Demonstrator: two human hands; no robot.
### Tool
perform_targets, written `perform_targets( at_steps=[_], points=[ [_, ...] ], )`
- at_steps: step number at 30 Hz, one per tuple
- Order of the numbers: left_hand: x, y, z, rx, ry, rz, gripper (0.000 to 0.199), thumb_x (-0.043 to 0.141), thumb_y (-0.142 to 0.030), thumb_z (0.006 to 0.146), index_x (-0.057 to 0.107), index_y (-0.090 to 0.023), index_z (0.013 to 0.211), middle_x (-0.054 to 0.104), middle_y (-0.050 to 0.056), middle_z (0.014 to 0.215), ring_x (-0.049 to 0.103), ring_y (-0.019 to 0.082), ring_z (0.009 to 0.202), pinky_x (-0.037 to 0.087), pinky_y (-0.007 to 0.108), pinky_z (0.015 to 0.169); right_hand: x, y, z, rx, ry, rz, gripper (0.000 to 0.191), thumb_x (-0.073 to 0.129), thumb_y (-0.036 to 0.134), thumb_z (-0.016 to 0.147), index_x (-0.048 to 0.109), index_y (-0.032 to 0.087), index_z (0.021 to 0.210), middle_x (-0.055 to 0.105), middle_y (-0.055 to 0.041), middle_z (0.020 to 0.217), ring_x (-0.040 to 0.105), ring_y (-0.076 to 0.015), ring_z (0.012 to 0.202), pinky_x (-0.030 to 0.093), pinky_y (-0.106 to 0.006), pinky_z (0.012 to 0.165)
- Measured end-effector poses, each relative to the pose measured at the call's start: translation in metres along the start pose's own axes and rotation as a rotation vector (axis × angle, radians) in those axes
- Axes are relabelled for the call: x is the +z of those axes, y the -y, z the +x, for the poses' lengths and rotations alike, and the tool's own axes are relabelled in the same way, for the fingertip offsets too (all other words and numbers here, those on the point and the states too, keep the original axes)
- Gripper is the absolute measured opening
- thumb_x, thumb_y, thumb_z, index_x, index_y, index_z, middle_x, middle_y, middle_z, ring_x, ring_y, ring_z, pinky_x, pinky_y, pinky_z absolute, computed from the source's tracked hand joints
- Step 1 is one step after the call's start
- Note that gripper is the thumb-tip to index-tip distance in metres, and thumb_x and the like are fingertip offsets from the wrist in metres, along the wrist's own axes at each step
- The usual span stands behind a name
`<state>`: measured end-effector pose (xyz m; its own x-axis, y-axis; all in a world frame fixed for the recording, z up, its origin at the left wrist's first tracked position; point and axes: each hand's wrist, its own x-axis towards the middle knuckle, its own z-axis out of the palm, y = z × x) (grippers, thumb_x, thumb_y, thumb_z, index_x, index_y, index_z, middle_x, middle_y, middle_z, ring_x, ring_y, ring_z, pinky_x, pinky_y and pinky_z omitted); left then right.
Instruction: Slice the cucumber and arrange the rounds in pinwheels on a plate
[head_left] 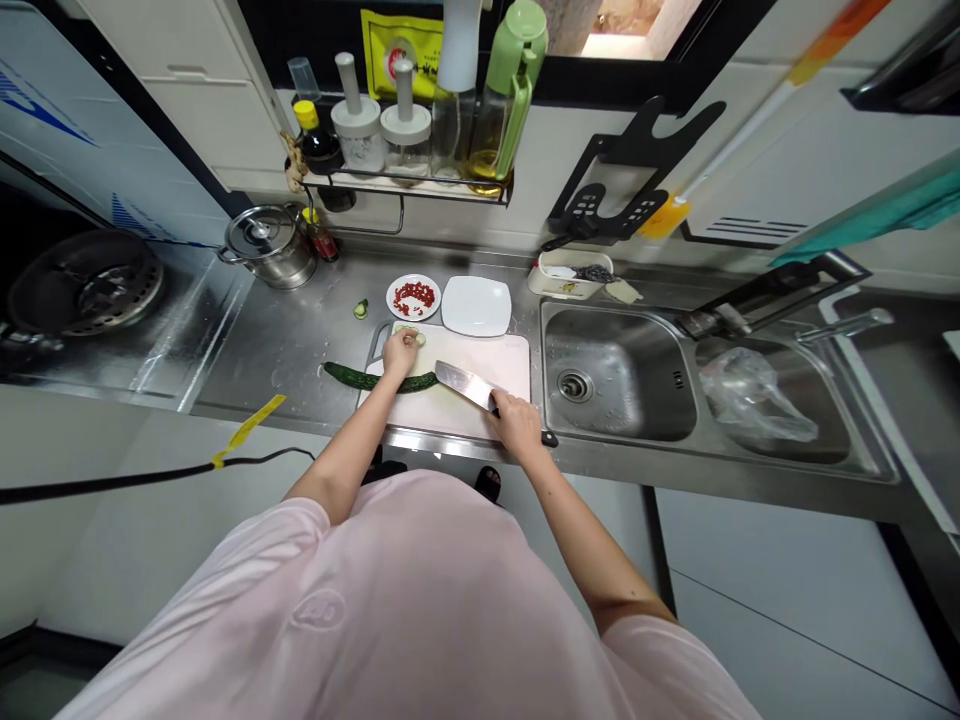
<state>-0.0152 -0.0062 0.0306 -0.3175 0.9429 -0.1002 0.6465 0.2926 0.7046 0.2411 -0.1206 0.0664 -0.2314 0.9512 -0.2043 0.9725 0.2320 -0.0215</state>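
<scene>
A white cutting board (487, 352) lies on the steel counter with a long dark green cucumber (352, 376) across its left part, one end past the board's edge. My left hand (400, 355) is over the board's upper left, above the cucumber, its fingers closed on pale cucumber slices (419, 339); how many it grips is hidden. My right hand (517, 425) is wrapped round the black handle of a kitchen knife (466, 385). The wide blade points up and left, its tip close to the cucumber's right end.
Behind the board are a plate of chopped red pieces (414, 297) and a white plate (476, 306). A cucumber end piece (361, 309) lies at left. The sink (622, 375) is on the right; a lidded pot (270, 245) stands back left, beneath a spice rack (405, 180).
</scene>
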Motion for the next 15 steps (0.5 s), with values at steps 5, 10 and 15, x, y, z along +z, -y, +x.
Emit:
perform_targets(
  at_steps=[5,10,15],
  points=[
    [0.003,-0.004,0.016,-0.023,-0.043,0.146,0.027,0.051,-0.019,0.080,0.064,-0.023,0.104,0.069,0.003,0.088,0.061,0.017,0.083,0.043,0.028,0.078,0.000,-0.001,0.000,0.035,0.016,0.029,0.031,0.049,0.036,0.091,0.055,0.019,0.117,0.067,-0.0098,0.100,0.059,-0.0226,0.091,0.033,-0.028,0.074],
    [0.006,-0.010,0.022,-0.043,-0.031,0.225,0.029,0.048,-0.017,0.082,0.063,-0.024,0.105,0.070,0.006,0.096,0.061,0.020,0.089,0.043,0.030,0.079,0.002,-0.002,0.001,0.039,-0.004,0.048,0.032,0.049,0.035,0.091,0.055,0.020,0.118,0.067,-0.0091,0.101,0.060,-0.0227,0.092,0.034,-0.028,0.074],
    [0.008,-0.009,0.024,0.006,-0.036,0.304,0.031,0.048,-0.016,0.081,0.065,-0.022,0.106,0.069,0.011,0.100,0.061,0.024,0.094,0.043,0.034,0.081,0.004,-0.004,0.002,0.034,-0.020,0.061,0.032,0.052,0.033,0.089,0.056,0.020,0.117,0.068,-0.0081,0.101,0.060,-0.0223,0.090,0.035,-0.028,0.073]
  ],
)
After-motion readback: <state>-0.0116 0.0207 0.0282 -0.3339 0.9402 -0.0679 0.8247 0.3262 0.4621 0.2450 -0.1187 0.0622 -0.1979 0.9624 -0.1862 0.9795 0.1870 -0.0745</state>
